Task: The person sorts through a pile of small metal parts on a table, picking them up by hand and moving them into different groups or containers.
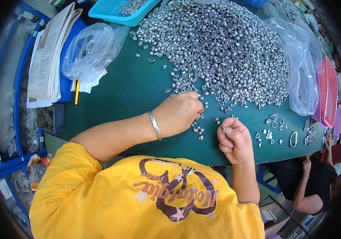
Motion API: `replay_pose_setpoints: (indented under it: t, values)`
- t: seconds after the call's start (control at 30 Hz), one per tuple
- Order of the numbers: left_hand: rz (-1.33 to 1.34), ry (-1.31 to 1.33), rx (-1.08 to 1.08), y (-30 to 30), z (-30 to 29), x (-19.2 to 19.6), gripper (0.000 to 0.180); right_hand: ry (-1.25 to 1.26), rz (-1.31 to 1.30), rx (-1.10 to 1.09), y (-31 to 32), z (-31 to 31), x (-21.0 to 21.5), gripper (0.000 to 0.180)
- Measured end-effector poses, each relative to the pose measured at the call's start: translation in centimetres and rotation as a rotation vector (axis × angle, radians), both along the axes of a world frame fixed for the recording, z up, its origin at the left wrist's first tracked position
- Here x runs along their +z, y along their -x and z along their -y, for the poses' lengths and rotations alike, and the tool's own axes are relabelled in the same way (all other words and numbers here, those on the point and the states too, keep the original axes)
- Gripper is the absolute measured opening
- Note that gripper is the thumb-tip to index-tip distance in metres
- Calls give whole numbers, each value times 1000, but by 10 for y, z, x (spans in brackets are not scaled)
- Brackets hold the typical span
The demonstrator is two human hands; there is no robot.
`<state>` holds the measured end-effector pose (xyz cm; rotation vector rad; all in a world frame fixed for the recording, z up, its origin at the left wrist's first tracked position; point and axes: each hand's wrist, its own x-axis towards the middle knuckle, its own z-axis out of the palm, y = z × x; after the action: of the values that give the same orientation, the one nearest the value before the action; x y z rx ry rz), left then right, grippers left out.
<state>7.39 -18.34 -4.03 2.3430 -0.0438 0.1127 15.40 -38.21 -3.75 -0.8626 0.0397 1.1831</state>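
Note:
My left hand, with a silver bangle on its wrist, bends over the near edge of a big heap of small silver metal pieces. Its fingers are closed and pointing down; what they grip is hidden beneath them. A few rounded pieces lie on the green table just below these fingers. Closer to the table's front edge, my right hand is curled shut, pinching a small silver metal piece between thumb and finger. Many heap pieces look like domed drops, others like open rings.
Small sorted groups of silver parts lie right of my right hand. A clear plastic bag and a red basket stand farther right. At the left are papers, another bag and a blue basket. Another person sits at the right.

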Motion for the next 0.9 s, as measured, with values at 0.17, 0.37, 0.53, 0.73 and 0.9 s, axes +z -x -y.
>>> replay_pose_setpoints:
  t: [0.17,0.37,0.53,0.73,0.9]
  values:
    - [-17,127,23,2,-1,8,9,-99,-190,-16,0,1,-5,11]
    - [-274,412,121,3,-4,16,11,-203,-308,33,-3,0,-12,10]
    - [-324,606,145,5,-7,17,14,-175,-229,31,-1,-2,-7,11]
    - [-369,744,186,10,-9,14,18,165,679,192,4,-6,0,10]
    - [-321,737,193,14,-5,8,19,464,1534,235,22,-22,7,11]
